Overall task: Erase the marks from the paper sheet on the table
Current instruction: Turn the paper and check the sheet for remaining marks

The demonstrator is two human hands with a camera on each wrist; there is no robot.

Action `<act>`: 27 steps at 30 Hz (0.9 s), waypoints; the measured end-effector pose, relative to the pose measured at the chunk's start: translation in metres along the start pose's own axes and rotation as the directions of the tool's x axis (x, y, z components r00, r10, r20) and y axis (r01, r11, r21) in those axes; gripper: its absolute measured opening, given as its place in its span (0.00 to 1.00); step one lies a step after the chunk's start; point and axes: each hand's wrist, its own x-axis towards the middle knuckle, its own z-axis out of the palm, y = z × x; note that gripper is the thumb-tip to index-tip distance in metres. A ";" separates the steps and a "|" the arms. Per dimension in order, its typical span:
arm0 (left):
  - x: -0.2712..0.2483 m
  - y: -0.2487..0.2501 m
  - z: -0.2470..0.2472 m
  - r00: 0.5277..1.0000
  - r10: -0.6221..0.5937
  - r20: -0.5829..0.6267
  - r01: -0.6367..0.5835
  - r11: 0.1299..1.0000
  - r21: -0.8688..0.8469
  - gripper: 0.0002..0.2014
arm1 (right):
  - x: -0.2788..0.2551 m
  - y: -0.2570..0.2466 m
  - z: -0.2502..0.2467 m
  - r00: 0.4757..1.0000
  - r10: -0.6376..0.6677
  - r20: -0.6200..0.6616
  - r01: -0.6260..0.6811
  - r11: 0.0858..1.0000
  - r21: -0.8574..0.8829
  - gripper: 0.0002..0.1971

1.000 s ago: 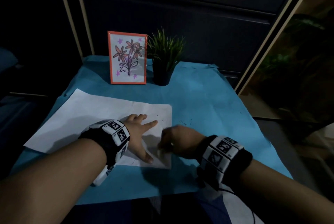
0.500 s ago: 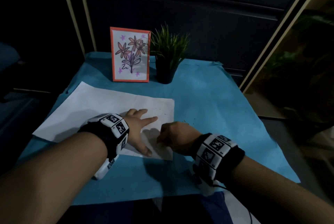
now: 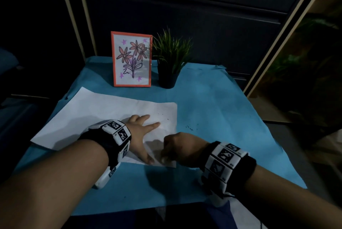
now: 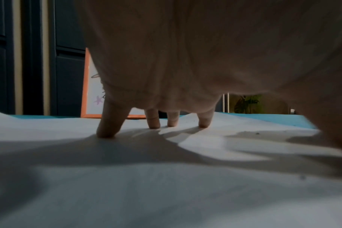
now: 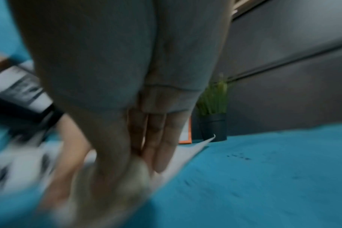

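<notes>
A white paper sheet (image 3: 96, 116) lies on the blue-covered table (image 3: 218, 117). My left hand (image 3: 142, 136) presses flat on its right part with straight, spread fingers (image 4: 107, 123), thumb near the front edge. My right hand (image 3: 177, 147) sits at the sheet's front right corner, its fingers curled round a small pale eraser (image 3: 164, 159) held against the paper. The right wrist view is blurred; the pale eraser (image 5: 139, 171) shows between thumb and fingers there. Dark crumbs (image 3: 164, 117) dot the sheet near its right edge.
A framed flower drawing with an orange border (image 3: 131, 59) and a small potted plant in a black pot (image 3: 169, 62) stand at the back of the table. More dark crumbs (image 3: 190, 127) lie on the blue cover right of the sheet. Dark cabinet panels rise behind.
My right hand has shifted slightly along the sheet's front right corner, rubbing with the eraser. My left hand has stayed pressed on the paper.
</notes>
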 end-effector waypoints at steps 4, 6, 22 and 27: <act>-0.001 0.001 -0.001 1.000 0.000 0.004 0.000 1.000 0.029 0.64 | 0.009 -0.004 -0.012 0.990 -0.034 -0.136 0.037 0.999 0.019 0.11; -0.002 0.002 -0.001 1.000 -0.001 -0.011 0.001 0.999 0.043 0.64 | 0.020 -0.015 -0.014 0.983 -0.051 -0.176 0.050 0.999 -0.010 0.12; -0.002 0.012 -0.005 0.998 0.022 -0.066 -0.021 1.000 0.024 0.54 | 0.004 0.019 -0.011 0.902 0.260 -0.344 -0.184 0.954 0.238 0.09; 0.002 0.015 -0.009 1.000 -0.013 -0.024 0.015 0.998 0.069 0.58 | 0.013 0.008 -0.013 0.906 0.306 -0.292 -0.260 0.947 0.187 0.10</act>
